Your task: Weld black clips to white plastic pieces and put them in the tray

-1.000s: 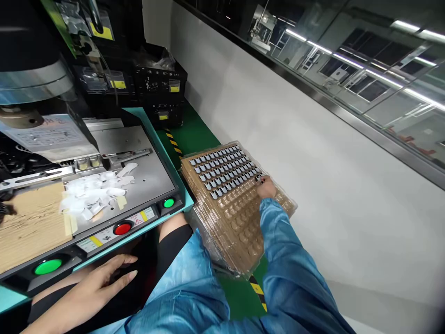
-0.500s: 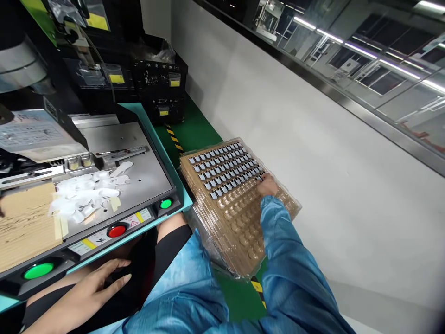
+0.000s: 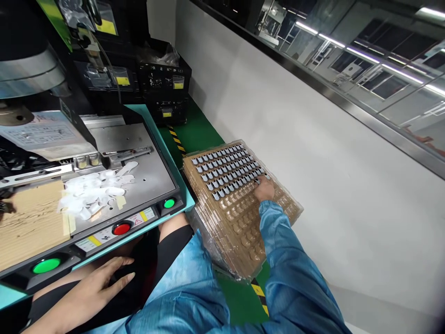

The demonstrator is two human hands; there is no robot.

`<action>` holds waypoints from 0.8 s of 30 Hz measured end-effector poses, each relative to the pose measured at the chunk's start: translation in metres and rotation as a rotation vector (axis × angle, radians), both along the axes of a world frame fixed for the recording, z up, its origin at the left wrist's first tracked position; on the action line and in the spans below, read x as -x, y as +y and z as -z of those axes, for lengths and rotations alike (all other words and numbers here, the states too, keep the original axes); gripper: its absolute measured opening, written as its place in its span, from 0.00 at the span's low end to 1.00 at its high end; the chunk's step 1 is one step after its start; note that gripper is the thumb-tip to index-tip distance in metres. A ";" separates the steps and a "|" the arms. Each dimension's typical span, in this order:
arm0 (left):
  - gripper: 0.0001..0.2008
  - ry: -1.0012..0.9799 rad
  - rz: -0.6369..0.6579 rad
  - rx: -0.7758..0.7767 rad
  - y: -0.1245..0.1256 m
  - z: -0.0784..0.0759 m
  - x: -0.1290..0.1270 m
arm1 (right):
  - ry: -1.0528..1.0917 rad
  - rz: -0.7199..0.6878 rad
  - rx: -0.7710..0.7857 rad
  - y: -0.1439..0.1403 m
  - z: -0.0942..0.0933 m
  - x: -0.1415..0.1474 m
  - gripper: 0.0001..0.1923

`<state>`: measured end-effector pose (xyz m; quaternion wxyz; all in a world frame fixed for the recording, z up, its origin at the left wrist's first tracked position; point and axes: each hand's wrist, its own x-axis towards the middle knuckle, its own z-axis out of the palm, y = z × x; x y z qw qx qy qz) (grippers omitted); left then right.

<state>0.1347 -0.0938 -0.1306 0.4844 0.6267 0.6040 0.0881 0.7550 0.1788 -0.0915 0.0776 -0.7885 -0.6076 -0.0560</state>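
Brown tray stack: right hand stays, fingertips pinched on small parts; left hand still flat, open.

We see a stack of tan plastic trays in the middle of the frame, lying flat on the green surface and running at a slant from upper left to lower right. The top tray is moulded into rows of small pockets. The pockets in its upper half hold small dark parts with pale tips, set in neat rows; those in the lower half are bare. A clear wrap shows along the stack's edges. Our right hand rests on the top tray, fingertips touching the parts at the right end of the last filled rows.
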 end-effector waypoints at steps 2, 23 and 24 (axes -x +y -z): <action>0.27 0.003 0.008 -0.004 0.000 -0.001 0.000 | -0.007 -0.005 0.004 0.001 0.000 0.001 0.20; 0.24 -0.034 0.018 -0.102 0.007 -0.028 -0.002 | -0.078 0.134 0.090 0.012 -0.017 0.022 0.19; 0.24 -0.041 0.011 -0.112 0.007 -0.028 -0.002 | -0.087 0.129 0.080 0.012 -0.017 0.023 0.19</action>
